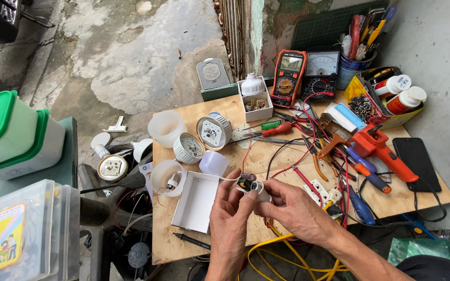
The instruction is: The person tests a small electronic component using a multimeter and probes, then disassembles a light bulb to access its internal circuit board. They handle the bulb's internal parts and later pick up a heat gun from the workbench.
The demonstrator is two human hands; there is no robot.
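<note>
Low plywood board table (pixel 266 158), bare wood, scuffed, standing over a stained concrete floor (pixel 126 57). On it, left side — an open white cardboard box (pixel 196 202), translucent plastic bulb domes (pixel 166 127), and finned white bulb housings (pixel 188 148). Middle and right — red and black test leads (pixel 308 151), an orange glue gun (pixel 378 148), blue-handled screwdrivers (pixel 363 169), and a black phone (pixel 415 156). Back edge: orange multimeter (pixel 289 78).

Under the hands, the table (pixel 194 244) is bare, matt plywood. Just left of the left hand (pixel 228 216), a smooth white cardboard-like box (pixel 196 202); beyond, translucent glossy plastic domes (pixel 166 127).
</note>
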